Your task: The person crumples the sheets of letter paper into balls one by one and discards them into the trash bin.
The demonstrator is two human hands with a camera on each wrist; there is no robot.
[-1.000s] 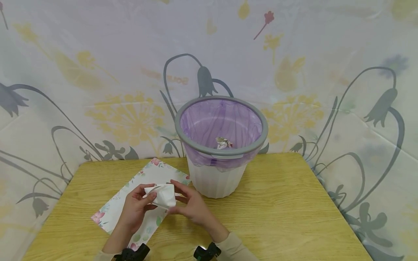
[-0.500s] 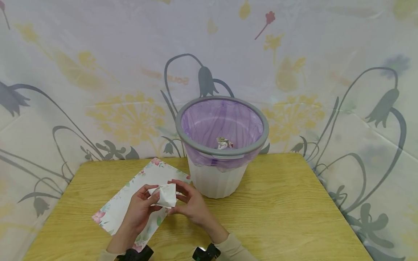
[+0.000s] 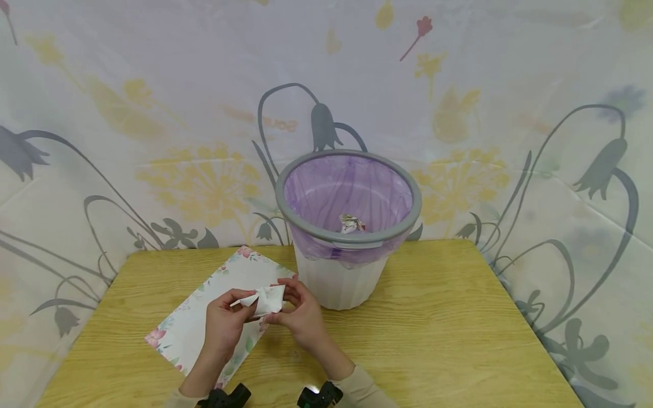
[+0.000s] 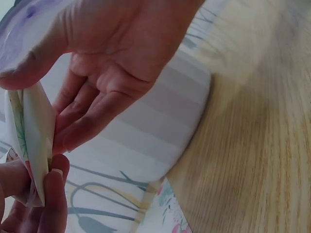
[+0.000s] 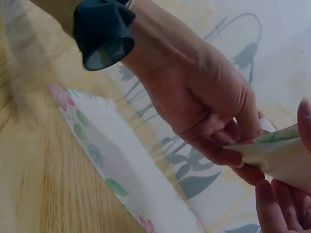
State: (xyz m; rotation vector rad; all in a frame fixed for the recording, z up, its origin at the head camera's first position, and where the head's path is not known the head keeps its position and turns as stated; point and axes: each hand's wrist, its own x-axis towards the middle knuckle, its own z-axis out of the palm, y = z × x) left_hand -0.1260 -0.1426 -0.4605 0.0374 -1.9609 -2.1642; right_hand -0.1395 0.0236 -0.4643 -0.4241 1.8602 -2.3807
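Observation:
A small folded piece of white paper (image 3: pixel 272 300) is held between both hands above the table. My left hand (image 3: pixel 223 326) pinches its left end between thumb and fingers. At the right edge, my right hand (image 3: pixel 305 323) grips it with the thumb below and fingers above in the head view. Green and red print shows along a fold of the paper (image 4: pixel 36 131) in the left wrist view. Beneath the hands lies a white sheet with a flowered border (image 3: pixel 199 320), flat and set at an angle, partly hidden by the left hand and forearm.
Just beyond the right hand stands a white bin (image 3: pixel 339 280) with a grey rim and purple liner. A crumpled printed wrapper or paper (image 3: pixel 352 224) lies inside it. The wooden table (image 3: pixel 433 328) ends at a flower-patterned cloth backdrop (image 3: pixel 204 113).
Both hands have shifted slightly to the right with the folded paper. The paper has tipped, so it looks flatter and narrower now. The bin and flowered sheet stay in place.

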